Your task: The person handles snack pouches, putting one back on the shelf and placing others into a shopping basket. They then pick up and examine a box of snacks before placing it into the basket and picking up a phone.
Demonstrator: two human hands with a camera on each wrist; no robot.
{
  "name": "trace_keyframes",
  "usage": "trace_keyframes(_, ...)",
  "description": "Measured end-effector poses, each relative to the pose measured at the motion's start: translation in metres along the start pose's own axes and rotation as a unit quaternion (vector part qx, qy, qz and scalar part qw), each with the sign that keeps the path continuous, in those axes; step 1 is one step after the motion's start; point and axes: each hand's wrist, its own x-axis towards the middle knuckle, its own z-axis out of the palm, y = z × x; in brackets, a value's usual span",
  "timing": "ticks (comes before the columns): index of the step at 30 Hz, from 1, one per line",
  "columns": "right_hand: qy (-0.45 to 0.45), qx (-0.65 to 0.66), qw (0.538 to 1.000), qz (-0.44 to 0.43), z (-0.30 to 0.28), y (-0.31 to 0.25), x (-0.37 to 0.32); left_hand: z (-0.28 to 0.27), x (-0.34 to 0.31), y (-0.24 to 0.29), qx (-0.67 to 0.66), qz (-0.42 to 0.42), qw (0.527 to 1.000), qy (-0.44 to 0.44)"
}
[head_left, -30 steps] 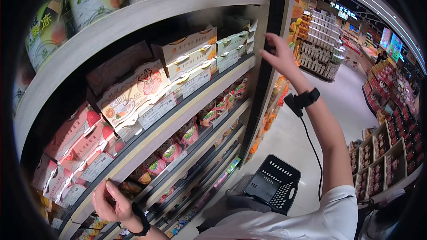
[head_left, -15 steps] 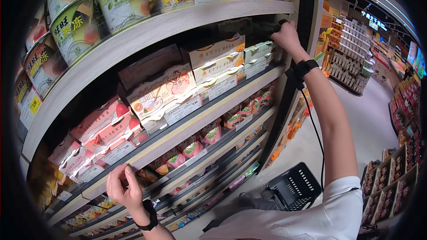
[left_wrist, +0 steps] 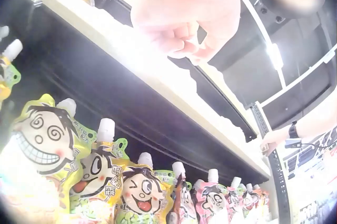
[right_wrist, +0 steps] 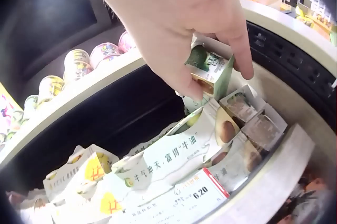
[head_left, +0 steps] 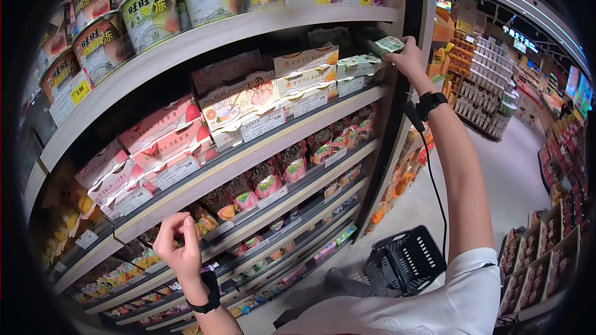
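The right hand (head_left: 406,57) pinches one end of a green-and-white carton (head_left: 387,45) at the right end of the middle shelf. In the right wrist view, the thumb and fingers of the right hand (right_wrist: 184,34) straddle the carton (right_wrist: 210,66), above stacked avocado-print cartons (right_wrist: 168,150) with a 6.20 price label (right_wrist: 197,192). The left hand (head_left: 178,243), fingers curled and holding nothing, is beside the shelf edge at lower left. In the left wrist view, the left hand (left_wrist: 187,19) is above a row of spouted pouches (left_wrist: 142,192).
Pink strawberry cartons (head_left: 164,133) and orange-print cartons (head_left: 306,65) line the same shelf. Tubs (head_left: 149,15) stand on the shelf above. A black basket (head_left: 406,260) is on the floor beside the person. The shelf's dark upright (head_left: 388,142) stands at the right.
The right hand, earlier outside the shelf and then at its right end, now has a green-and-white carton in its grip, raised above the stack. The view has shifted; the left hand remains curled.
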Motion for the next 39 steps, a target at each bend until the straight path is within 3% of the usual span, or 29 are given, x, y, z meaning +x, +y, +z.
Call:
trace_keyframes(3, 0.068, 0.006, 0.997, -0.045, -0.014, 0.015, -0.019, -0.008, -0.016, 0.009, -0.029, -0.004, 0.999, -0.034)
trace_keyframes(7, 0.13, 0.103, 0.986, -0.02, -0.036, 0.031, -0.033, -0.013, -0.032, 0.007, -0.053, -0.044, 0.994, -0.083)
trace_keyframes(8, 0.11, 0.129, 0.985, 0.035, -0.047, 0.025, -0.041, -0.01, -0.035, 0.012, -0.086, -0.049, 0.992, -0.077)
trace_keyframes(10, 0.08, 0.26, 0.96, 0.066, -0.06, 0.022, -0.053, -0.009, -0.042, 0.016, -0.102, -0.052, 0.987, -0.112)
trace_keyframes(11, 0.079, 0.258, 0.961, 0.065, -0.065, 0.025, -0.058, -0.006, -0.046, 0.013, -0.116, -0.041, 0.984, -0.125)
trace_keyframes(13, -0.081, 0.445, 0.887, 0.095, -0.075, 0.032, -0.068, -0.002, -0.051, 0.017, -0.138, -0.059, 0.977, -0.152)
trace_keyframes(16, -0.092, 0.495, 0.855, 0.126, -0.069, 0.019, -0.097, 0.003, -0.05, 0.028, -0.156, -0.071, 0.966, -0.194)
trace_keyframes(19, -0.098, 0.444, 0.883, 0.119, -0.052, 0.012, -0.106, -0.002, -0.051, 0.035, -0.154, -0.038, 0.966, -0.204)
trace_keyframes(24, -0.021, 0.339, 0.934, 0.107, -0.009, -0.002, -0.094, -0.018, -0.06, 0.033, -0.159, -0.081, 0.96, -0.213)
trace_keyframes(26, -0.033, 0.386, 0.917, 0.093, 0.007, -0.005, -0.083, -0.024, -0.064, 0.03, -0.156, -0.086, 0.963, -0.203)
trace_keyframes(28, -0.108, 0.518, 0.835, 0.154, 0.014, -0.019, -0.075, -0.031, -0.066, 0.027, -0.149, -0.114, 0.959, -0.211)
trace_keyframes(30, -0.069, 0.528, 0.828, 0.175, 0.032, -0.027, -0.071, -0.036, -0.069, 0.022, -0.148, -0.123, 0.959, -0.207)
trace_keyframes(33, 0.073, 0.546, 0.811, 0.198, 0.048, -0.055, -0.084, -0.04, -0.072, 0.014, -0.15, -0.15, 0.956, -0.202)
trace_keyframes(37, 0.065, 0.58, 0.789, 0.193, 0.059, -0.067, -0.082, -0.041, -0.074, 0.008, -0.15, -0.187, 0.947, -0.213)
trace_keyframes(39, 0.013, 0.636, 0.754, 0.16, 0.067, -0.073, -0.079, -0.038, -0.074, 0.006, -0.146, -0.186, 0.948, -0.214)
